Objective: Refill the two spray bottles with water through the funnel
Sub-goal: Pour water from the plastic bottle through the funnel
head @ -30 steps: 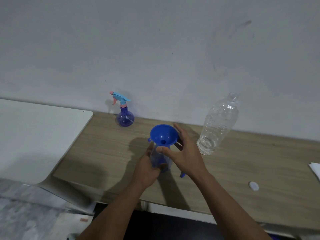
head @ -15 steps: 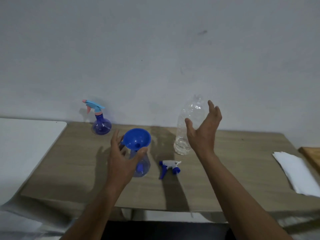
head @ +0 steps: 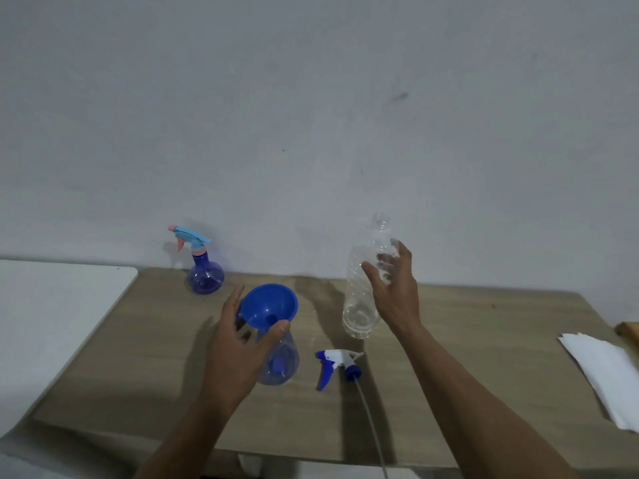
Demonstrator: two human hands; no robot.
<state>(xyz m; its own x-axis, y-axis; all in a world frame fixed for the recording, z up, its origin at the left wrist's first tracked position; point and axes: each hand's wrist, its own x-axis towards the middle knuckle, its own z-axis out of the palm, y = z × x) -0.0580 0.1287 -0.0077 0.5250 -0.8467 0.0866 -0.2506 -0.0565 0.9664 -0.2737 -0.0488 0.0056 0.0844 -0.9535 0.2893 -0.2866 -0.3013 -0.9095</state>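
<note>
A blue funnel (head: 269, 305) sits in the neck of an uncapped blue spray bottle (head: 280, 364) on the wooden table (head: 484, 357). My left hand (head: 231, 354) holds this bottle at the neck just under the funnel, thumb in front and fingers behind. Its blue-and-white spray head (head: 337, 361) lies on the table to the right, tube trailing toward me. A tall clear plastic bottle (head: 359, 312) stands uncapped further right. My right hand (head: 397, 299) wraps it, thumb in front, fingers showing through the plastic. A second spray bottle (head: 204, 278), with its head on, stands by the wall.
A white surface (head: 52, 323) adjoins the table on the left. Folded white paper (head: 608, 378) lies at the right edge, with a wooden corner (head: 630, 331) behind it. A plain wall runs along the back of the table.
My right hand left the funnel, swung right and closed round the clear bottle. My left hand stayed at the funnelled spray bottle. The view shifted to the right.
</note>
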